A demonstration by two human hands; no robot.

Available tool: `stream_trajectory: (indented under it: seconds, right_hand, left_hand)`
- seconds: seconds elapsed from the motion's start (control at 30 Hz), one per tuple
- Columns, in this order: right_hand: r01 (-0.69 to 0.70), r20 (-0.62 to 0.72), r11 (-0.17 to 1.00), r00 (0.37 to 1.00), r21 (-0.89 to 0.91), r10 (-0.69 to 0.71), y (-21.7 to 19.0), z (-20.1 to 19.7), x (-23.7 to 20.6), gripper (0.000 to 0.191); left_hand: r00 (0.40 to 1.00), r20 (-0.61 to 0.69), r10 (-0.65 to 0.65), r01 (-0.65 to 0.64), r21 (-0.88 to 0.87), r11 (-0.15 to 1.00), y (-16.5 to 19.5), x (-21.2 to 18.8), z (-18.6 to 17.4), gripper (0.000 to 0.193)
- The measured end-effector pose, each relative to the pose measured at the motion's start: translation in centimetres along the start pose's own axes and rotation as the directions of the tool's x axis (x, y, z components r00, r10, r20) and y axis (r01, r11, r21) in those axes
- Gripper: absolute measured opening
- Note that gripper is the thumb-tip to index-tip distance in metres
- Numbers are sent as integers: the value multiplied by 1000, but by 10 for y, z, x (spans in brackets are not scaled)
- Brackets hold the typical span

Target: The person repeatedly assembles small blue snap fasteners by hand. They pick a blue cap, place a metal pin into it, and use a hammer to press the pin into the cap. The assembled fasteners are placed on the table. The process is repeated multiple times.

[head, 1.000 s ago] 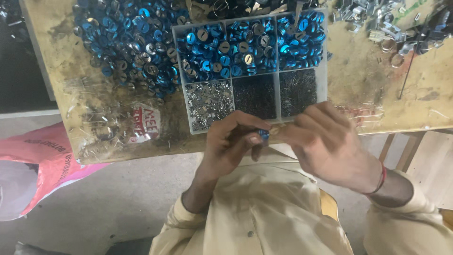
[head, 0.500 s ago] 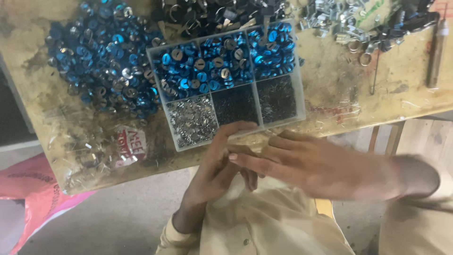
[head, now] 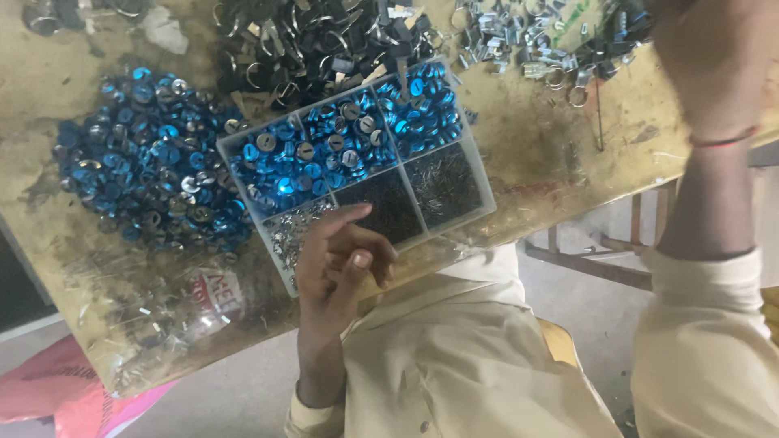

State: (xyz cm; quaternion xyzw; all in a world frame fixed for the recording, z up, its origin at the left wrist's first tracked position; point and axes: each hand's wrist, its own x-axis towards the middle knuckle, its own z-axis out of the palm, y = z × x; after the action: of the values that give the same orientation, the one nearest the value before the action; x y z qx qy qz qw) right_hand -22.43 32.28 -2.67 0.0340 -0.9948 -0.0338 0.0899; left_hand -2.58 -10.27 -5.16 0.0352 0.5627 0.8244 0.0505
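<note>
My left hand (head: 345, 259) hovers over the near edge of a clear plastic compartment tray (head: 484, 212), fingers loosely curled and apart, index finger stretched toward the compartment of small silver parts (head: 286, 231). I see nothing in it. My right hand (head: 710, 61) is raised high at the top right, blurred and partly out of frame, with a red thread (head: 722, 139) round the wrist; its fingers are hidden. The tray's far compartments hold round blue caps (head: 324, 154), and the near ones hold fine dark parts (head: 442, 186).
A loose heap of blue caps (head: 146, 178) lies left of the tray. Behind it are black parts with rings (head: 324, 40) and silver metal pieces (head: 531, 36). A clear bag with red print (head: 203, 300) lies at the worn table's near edge. A pink bag (head: 49, 397) is on the floor.
The hands, joined at the table edge around a small blue piece a second ago, have parted. The right hand rose to the upper right; the left stayed by the tray and opened.
</note>
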Motion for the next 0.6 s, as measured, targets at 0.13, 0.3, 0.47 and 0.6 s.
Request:
stream_trajectory:
  seconds: [0.13, 0.3, 0.47, 0.6]
  right_hand:
    - [15, -138, 979, 990, 205, 14, -7, 44, -23, 14]
    - [245, -304, 938, 938, 246, -166, -5, 55, -26, 16]
    - [234, -289, 606, 957, 760, -7, -36, 17, -12, 16]
    - [76, -84, 329, 996, 941, 9, -91, -55, -52, 8]
  left_hand:
    - [999, 17, -52, 52, -12, 999, -4, -2, -3, 34]
    - [998, 32, -45, 44, 8, 999, -4, -5, -3, 31]
    - [999, 7, -45, 45, -26, 999, 10, -2, 5, 29]
    - [996, 24, -81, 80, 45, 996, 35, 2, 23, 38]
